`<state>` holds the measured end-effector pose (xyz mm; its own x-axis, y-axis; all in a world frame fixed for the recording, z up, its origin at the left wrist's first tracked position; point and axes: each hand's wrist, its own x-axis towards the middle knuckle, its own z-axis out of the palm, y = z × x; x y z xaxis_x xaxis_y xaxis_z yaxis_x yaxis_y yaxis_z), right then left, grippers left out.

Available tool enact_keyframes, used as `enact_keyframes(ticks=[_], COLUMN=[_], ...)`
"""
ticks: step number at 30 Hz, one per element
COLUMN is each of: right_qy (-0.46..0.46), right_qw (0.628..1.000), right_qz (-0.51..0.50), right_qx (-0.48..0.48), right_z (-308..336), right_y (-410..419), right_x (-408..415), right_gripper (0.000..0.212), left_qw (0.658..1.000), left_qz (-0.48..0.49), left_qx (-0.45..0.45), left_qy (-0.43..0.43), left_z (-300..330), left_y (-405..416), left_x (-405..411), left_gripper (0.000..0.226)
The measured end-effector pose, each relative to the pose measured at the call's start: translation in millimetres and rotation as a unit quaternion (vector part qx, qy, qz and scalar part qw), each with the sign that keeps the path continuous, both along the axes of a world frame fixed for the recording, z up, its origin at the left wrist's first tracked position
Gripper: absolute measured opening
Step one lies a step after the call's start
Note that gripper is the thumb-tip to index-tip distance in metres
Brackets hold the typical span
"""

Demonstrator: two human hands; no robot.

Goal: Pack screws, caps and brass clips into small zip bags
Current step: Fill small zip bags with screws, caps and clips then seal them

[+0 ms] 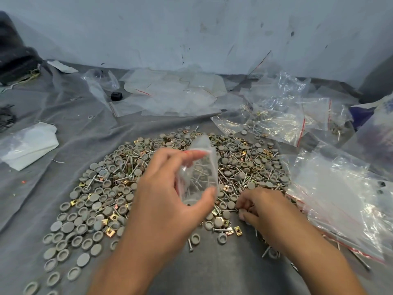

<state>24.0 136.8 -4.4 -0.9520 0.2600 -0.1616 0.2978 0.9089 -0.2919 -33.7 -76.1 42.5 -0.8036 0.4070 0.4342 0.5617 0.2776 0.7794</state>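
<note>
Left hand (168, 188) pinches small zip bag (198, 167) mouth open; right hand (258, 206) fingers curled picking in hardware pile (106, 188), grip contents unclear; keep bag mouth near, upright.

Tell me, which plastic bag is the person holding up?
The small clear bag pinched in the left hand, raised above the pile of parts. Every other bag lies flat on the grey cloth.
</note>
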Motion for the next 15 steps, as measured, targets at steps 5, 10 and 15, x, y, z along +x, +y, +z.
enact_keyframes(ticks=[5, 10, 15], right_qy=[0.035, 0.062, 0.097], right_qw=[0.999, 0.997, 0.995], right_qz=[0.003, -0.017, -0.017], right_qx=[0.022, 0.034, 0.033], right_z=[-2, -6, -3], right_y=[-6, -19, -17], right_x=[-2, -5, -6], right_gripper=[0.018, 0.015, 0.010], left_qw=[0.992, 0.988, 0.988], left_qz=[0.009, 0.024, 0.020], left_qx=[-0.113, -0.136, -0.145], left_qy=[0.046, 0.063, 0.046], left_z=[-15, -20, -21], left_y=[7, 11, 14], left_x=[-4, -5, -2], left_gripper=[0.049, 0.052, 0.054])
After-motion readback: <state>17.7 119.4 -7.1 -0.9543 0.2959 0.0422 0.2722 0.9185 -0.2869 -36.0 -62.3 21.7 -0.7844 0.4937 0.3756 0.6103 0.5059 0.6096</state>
